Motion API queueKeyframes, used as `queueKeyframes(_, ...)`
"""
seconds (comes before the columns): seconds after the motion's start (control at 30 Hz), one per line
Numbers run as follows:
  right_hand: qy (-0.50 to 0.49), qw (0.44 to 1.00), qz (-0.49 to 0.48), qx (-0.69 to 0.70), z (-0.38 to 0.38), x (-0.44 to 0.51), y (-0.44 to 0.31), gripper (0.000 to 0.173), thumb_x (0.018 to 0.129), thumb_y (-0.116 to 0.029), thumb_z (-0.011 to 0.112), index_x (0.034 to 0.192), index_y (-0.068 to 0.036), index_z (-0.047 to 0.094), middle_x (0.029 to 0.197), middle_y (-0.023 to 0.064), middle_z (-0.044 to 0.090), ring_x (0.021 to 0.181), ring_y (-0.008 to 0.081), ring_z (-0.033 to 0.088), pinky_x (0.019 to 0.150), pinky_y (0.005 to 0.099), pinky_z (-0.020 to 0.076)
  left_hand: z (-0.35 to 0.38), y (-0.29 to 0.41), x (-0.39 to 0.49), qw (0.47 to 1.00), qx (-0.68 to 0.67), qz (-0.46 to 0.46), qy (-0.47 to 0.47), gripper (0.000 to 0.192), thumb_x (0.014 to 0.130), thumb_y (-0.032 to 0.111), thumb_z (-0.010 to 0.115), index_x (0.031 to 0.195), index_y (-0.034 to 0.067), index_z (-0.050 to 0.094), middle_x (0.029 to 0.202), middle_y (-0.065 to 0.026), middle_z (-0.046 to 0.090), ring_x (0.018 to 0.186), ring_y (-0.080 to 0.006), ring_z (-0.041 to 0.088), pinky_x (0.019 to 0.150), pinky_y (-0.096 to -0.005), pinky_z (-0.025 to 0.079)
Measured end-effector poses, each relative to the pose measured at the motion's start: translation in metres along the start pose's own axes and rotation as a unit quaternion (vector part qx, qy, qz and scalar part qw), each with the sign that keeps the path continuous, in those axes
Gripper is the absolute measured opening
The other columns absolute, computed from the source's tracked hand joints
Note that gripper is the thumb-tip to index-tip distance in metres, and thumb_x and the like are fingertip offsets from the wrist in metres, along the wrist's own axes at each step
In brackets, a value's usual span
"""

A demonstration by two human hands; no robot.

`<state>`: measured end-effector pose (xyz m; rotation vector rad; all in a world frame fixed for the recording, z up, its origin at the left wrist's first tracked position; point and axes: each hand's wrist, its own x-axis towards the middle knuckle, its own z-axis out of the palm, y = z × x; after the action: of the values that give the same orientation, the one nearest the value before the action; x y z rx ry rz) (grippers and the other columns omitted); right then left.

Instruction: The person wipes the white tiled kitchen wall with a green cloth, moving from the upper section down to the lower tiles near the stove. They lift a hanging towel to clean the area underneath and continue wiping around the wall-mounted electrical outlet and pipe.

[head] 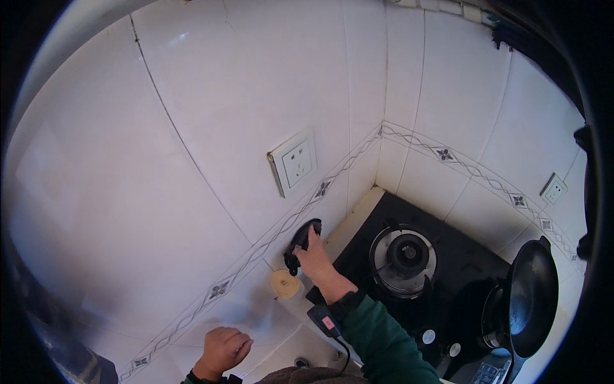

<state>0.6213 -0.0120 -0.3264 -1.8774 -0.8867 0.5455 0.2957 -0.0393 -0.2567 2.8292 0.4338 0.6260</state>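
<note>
My right hand grips a dark, flat black object at the tiled wall beside the stove's left edge. Part of that object is hidden behind the fingers, and its exact kind is unclear. Just below it stands a pale cylindrical container with a cream-coloured top. Lower and to the left, my left hand hovers in front of the wall with curled fingers, and nothing shows in it. A black device with a pink label and a cable sits at my right wrist.
The black gas stove has a round burner at its left. A black wok stands steeply tilted on the right side. Two control knobs lie near the front. Wall sockets are set in the white tiles.
</note>
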Motion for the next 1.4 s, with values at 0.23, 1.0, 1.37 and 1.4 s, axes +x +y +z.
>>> queueKeyframes(0.23, 0.148, 0.901, 0.105, 0.394, -0.02, 0.094, 0.058, 0.061, 0.091, -0.025, 0.072, 0.135, 0.007, 0.046, 0.12, 0.0207, 0.063, 0.107, 0.0323, 0.061, 0.094, 0.0399, 0.0492, 0.004, -0.003, -0.001, 0.999, 0.004, -0.021, -0.036, 0.015, 0.075, 0.016, 0.078, 0.073, 0.012, 0.064, 0.067, -0.004, 0.058, 0.06, -0.0263, 0.06, 0.053, -0.0381, 0.047)
queueKeyframes(1.0, 0.13, 0.848, 0.185, 0.479, -0.044, 0.1, 0.073, 0.056, 0.082, -0.028, 0.085, 0.12, 0.0, 0.055, 0.105, 0.0097, 0.061, 0.091, 0.0223, 0.062, 0.078, 0.0406, 0.0543, 0.014, -0.015, -0.007, 0.995, -0.028, -0.047, -0.082, 0.014, 0.079, 0.017, 0.076, 0.074, 0.012, 0.063, 0.067, -0.0051, 0.057, 0.061, -0.0277, 0.06, 0.054, -0.0395, 0.049)
queueKeyframes(1.37, 0.105, 0.846, 0.191, 0.487, -0.053, 0.088, 0.058, 0.05, 0.082, -0.03, 0.085, 0.113, -0.002, 0.057, 0.098, 0.0077, 0.062, 0.082, 0.0212, 0.063, 0.07, 0.0392, 0.0545, 0.021, -0.02, 0.006, 0.995, -0.028, -0.035, -0.094, 0.015, 0.079, 0.018, 0.076, 0.075, 0.011, 0.063, 0.067, -0.0061, 0.057, 0.062, -0.0288, 0.061, 0.055, -0.0407, 0.049)
queueKeyframes(1.4, 0.116, 0.852, 0.193, 0.473, -0.054, 0.088, 0.057, 0.05, 0.082, -0.031, 0.085, 0.112, -0.003, 0.057, 0.098, 0.0075, 0.062, 0.082, 0.0211, 0.062, 0.07, 0.0387, 0.0542, 0.022, -0.021, 0.006, 0.995, -0.027, -0.032, -0.092, 0.015, 0.079, 0.018, 0.076, 0.075, 0.011, 0.063, 0.067, -0.0061, 0.057, 0.062, -0.0288, 0.061, 0.055, -0.0408, 0.049)
